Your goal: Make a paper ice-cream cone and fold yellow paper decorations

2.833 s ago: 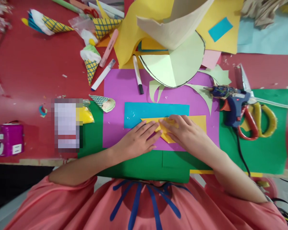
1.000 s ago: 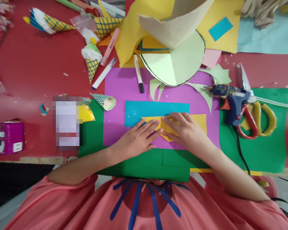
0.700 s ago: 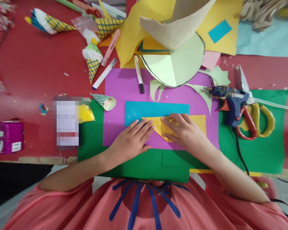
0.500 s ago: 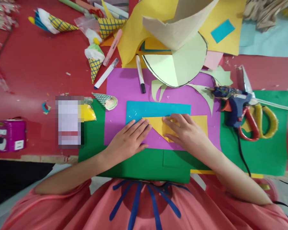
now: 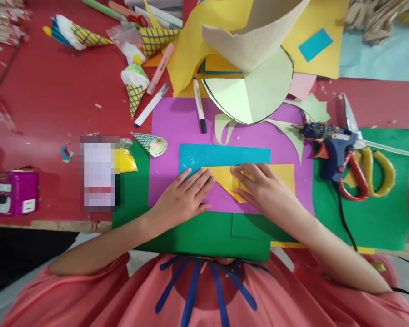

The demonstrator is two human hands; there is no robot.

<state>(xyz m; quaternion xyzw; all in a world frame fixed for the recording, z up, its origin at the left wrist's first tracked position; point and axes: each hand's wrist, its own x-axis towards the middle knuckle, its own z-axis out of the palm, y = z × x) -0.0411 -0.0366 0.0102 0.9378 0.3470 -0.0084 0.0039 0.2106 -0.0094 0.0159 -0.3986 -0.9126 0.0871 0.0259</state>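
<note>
A folded yellow paper (image 5: 226,179) lies on a purple sheet (image 5: 172,136), just below a blue rectangle (image 5: 221,155). My right hand (image 5: 262,188) presses flat on the yellow paper's middle, fingers spread over its fold. My left hand (image 5: 182,197) rests flat on the purple sheet, fingertips touching the yellow paper's left tip and the blue rectangle's lower edge. Neither hand grips anything.
A blue glue gun (image 5: 330,145) and red-and-yellow scissors (image 5: 364,168) lie on the green sheet (image 5: 378,213) at right. A black marker (image 5: 199,106), pens, paper cones (image 5: 134,86), a pale green circle (image 5: 255,91) and yellow sheets crowd the far side. A pink box (image 5: 15,193) sits at left.
My left hand has slid leftward off the yellow paper, uncovering its pointed left part. My right hand has stayed pressing on the fold.
</note>
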